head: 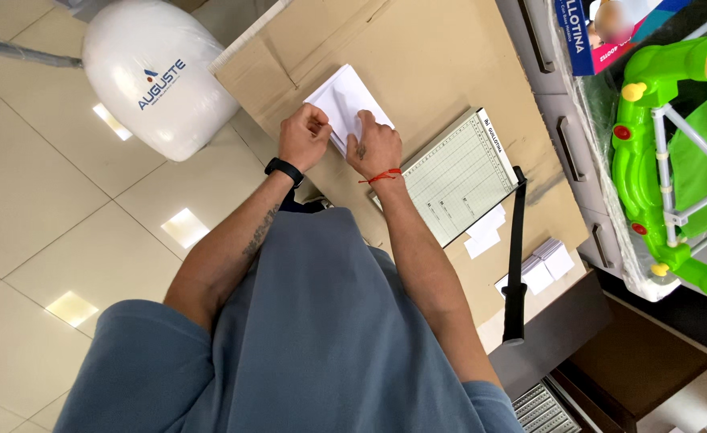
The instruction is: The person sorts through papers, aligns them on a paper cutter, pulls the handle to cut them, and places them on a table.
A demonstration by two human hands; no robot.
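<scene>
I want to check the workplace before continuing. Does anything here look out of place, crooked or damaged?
Little stands out. The green-gridded paper cutter board has its long black handle hanging past the brown cardboard-covered tabletop edge. Small white cut paper slips lie loosely beside it. Both hands, left and right, press on folded white paper.

Bright, even indoor light from overhead. 3 square lamp reflections glare on the glossy floor (41, 240). Shadows are soft and short. Focus is sharp throughout; the white paper (345, 100) is nearly overexposed. Edges bend slightly.
</scene>
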